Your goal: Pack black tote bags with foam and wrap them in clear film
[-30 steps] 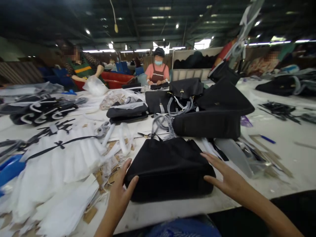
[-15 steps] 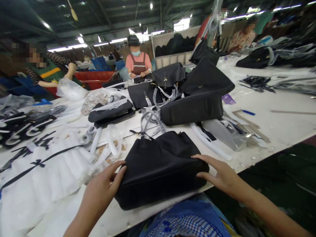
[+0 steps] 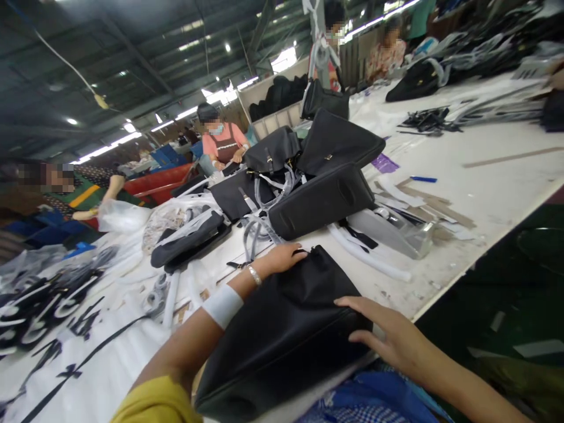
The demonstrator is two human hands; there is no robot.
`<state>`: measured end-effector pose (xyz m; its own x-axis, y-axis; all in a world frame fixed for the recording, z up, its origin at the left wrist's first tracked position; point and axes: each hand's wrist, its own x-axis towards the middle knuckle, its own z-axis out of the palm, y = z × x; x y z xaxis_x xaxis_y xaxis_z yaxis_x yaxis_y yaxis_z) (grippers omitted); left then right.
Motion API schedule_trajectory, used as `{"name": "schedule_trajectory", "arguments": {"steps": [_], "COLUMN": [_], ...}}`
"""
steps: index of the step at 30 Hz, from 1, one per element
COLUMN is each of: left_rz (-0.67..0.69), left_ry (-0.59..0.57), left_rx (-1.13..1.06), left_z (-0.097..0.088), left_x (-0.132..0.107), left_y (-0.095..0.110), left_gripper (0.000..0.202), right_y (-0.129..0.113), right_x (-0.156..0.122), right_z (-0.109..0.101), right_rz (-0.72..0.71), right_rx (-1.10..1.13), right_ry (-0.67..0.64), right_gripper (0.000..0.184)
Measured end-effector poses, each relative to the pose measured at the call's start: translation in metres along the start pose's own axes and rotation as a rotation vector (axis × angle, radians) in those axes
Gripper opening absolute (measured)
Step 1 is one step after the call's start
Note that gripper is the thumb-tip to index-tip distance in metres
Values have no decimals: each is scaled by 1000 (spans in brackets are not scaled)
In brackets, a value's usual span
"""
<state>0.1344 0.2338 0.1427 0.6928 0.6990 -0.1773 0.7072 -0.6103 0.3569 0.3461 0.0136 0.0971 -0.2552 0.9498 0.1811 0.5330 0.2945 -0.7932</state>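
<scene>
A black fabric bag (image 3: 291, 335) lies on its side at the near edge of the white table (image 3: 497, 194), right in front of me. My left hand (image 3: 284, 258) reaches across the bag, and its fingers curl over the far top rim by the zipper. A white band and a bracelet sit on that wrist. At the bag's near right corner, my right hand (image 3: 392, 338) rests flat with its fingers stretched out.
A pile of black bags (image 3: 321, 200) with grey straps (image 3: 259, 226) lies just beyond. White foam sheets (image 3: 101, 376) cover the left; a clear plastic piece (image 3: 396, 232) and a blue pen (image 3: 423, 179) lie right. Co-workers (image 3: 220, 141) stand at the far side by a red bin (image 3: 154, 182).
My left hand has left the bag's near left corner and reached over to its far top rim. The view has swung and tilted; my right hand has stayed at the right corner.
</scene>
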Motion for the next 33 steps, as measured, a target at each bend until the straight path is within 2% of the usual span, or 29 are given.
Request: {"name": "schedule_trajectory", "arguments": {"steps": [3,7,10,12,17,20,23,25,27,30,33], "left_rz": [-24,-14,-50,-98,-216,-254,-276,-280,-266,-239,-247], "left_ry": [-12,18,137,235,411,481,544,572,563,510,493], "left_rx": [-85,-305,-503,-617,-822,-882,-943,-933,-820,-583,-548], "left_z": [11,7,6,12,23,14,-2,-11,-17,-19,-18], "left_x": [27,34,33,35,45,48,44,42,40,39,36], "left_y": [-14,-26,-31,-34,-41,-36,-25,-16,-11,-11,-16], "left_gripper": [48,45,51,54,60,62,59,54,47,39,39], "right_y": [5,14,22,26,26,22,17,15,16,23,31], "right_x": [-2,-7,-7,-4,12,23,37,47,53,57,59], "right_z": [1,3,6,11,18,15,6,1,-3,-5,-7], "right_rz": [-8,7,94,145,191,157,74,34,36,54,18], "right_rx": [31,53,60,80,192,331,534,609,631,649,752], "right_ry": [-5,12,109,120,39,-23,-165,-281,-356,-388,-423], "right_gripper": [46,48,59,68,81,92,99,98,92,86,73]}}
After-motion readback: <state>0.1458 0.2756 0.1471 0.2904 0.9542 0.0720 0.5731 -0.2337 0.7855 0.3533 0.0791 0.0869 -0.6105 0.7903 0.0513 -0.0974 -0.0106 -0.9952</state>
